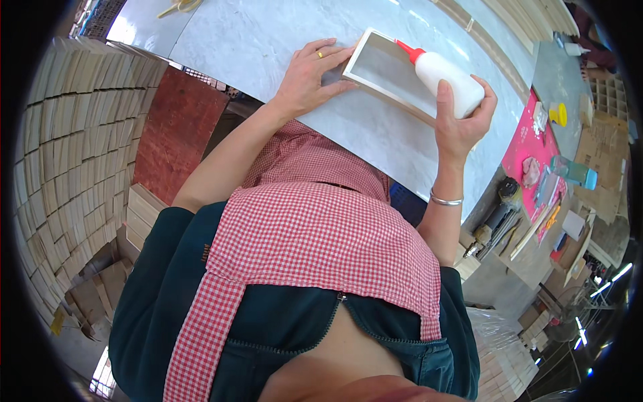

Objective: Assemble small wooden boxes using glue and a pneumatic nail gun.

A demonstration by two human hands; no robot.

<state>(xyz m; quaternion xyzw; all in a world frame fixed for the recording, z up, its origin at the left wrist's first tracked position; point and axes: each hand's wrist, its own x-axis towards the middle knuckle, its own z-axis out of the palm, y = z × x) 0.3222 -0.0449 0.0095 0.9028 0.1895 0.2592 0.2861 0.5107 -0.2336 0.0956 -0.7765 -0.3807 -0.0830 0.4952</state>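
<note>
My right hand (463, 110) is wrapped round a white squeeze bottle (447, 80) with a red nozzle, like a glue bottle. The bottle is tilted, and its nozzle tip touches or hovers just over the far long side of a pale, narrow wooden frame (395, 102). The frame lies on a grey-white marbled table (268, 40). At the frame's left end, my left hand (311, 77) holds it, with the thumb by the near corner and the forefinger against the short side. The bottle and my right hand hide the frame's right end.
Long wooden strips (482, 33) lie along the table's far side. Yellow-handled scissors (179, 7) rest at the far left. Tall stacks of wooden pieces (80, 127) stand left of me. On a pink surface (519, 151) to the right are a clear bottle (575, 173) and small items.
</note>
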